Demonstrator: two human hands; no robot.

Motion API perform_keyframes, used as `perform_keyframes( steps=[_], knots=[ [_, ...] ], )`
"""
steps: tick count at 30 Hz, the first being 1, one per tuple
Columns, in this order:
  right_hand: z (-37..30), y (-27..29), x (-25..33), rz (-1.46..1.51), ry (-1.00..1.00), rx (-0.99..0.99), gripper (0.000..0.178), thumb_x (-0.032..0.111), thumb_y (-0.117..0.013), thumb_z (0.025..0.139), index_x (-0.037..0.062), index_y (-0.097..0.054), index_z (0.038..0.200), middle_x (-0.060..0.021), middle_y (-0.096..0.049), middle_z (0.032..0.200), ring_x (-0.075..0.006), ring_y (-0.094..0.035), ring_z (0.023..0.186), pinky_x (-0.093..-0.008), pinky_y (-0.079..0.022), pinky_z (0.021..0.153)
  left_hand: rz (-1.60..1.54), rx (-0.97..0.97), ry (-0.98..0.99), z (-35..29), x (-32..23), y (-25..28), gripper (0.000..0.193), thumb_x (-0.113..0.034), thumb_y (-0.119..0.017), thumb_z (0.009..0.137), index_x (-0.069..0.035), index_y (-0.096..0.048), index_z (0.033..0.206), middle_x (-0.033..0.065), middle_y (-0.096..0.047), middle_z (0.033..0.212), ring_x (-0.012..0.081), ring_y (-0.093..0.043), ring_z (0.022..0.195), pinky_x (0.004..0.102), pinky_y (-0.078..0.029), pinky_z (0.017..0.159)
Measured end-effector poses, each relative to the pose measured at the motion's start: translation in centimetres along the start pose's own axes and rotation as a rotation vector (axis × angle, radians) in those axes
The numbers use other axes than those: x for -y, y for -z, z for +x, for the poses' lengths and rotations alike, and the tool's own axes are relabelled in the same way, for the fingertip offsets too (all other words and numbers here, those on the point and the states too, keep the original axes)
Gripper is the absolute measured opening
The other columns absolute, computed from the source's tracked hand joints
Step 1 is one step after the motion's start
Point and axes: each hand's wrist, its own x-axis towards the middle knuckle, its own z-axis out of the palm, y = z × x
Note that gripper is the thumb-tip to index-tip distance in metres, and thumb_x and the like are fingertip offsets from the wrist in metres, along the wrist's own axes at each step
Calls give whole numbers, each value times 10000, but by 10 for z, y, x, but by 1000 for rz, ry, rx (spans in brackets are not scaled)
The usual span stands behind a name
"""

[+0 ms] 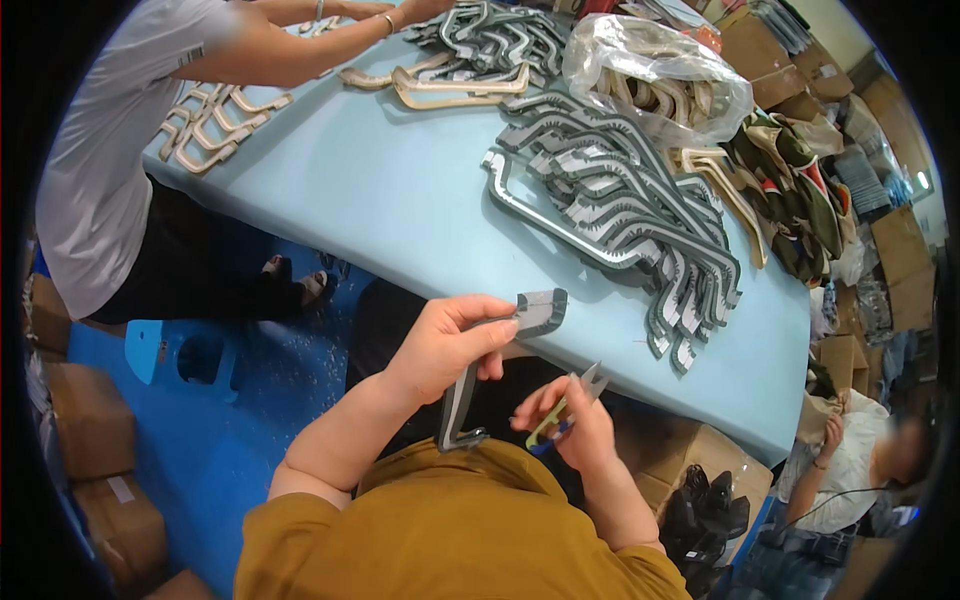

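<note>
Between the thumb and fingers of my left hand (450, 345) is a bent grey strip (541, 311), dark-edged with a paler middle. One end sticks out past my fingertips, and the rest hangs below the hand toward my lap. My right hand (580, 425) is closed on a pair of thread snips (549, 420) with green and blue handles. Their short metal blades point up, just off the table edge and apart from the strip. Beyond my hands, a pile of similar grey strips (630, 200) with notched edges lies on the light blue table (350, 200).
Tan bent pieces (460, 95) lie farther back, and a clear plastic bag (660, 75) holds more. Olive fabric pieces (790, 190) sit at the table's right. Another person's arm (300, 50) reaches in at upper left. A blue stool (185, 355) and cardboard boxes (95, 420) stand on the floor.
</note>
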Motion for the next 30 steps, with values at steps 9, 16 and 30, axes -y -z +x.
perform_keyframes(
  steps=[9,16,30],
  knots=[
    [-9,-11,67,-1166,494,-251,277,197,-558,844,-3,-468,1013,-134,-514,747,-293,-516,622,-336,-431,574,-60,-27,67,1,2,-5,237,-74,-589,833,40,-571,1040,28,-586,744,63,-521,565,190,-401,465],
    [7,-20,88,-1591,940,-110,474,21,-693,622,47,-598,1085,-80,-518,759,-237,-512,605,-323,-431,513,-58,-12,119,0,3,-10,244,-89,-592,833,36,-573,1042,27,-587,744,65,-524,560,193,-402,457],
    [15,-14,92,-1666,1046,0,410,50,-708,598,66,-648,1004,-9,-498,674,-169,-472,525,-279,-407,464,-33,85,145,-2,7,-18,197,-41,-598,816,20,-619,1003,20,-580,721,43,-462,531,177,-347,436]
  ],
)
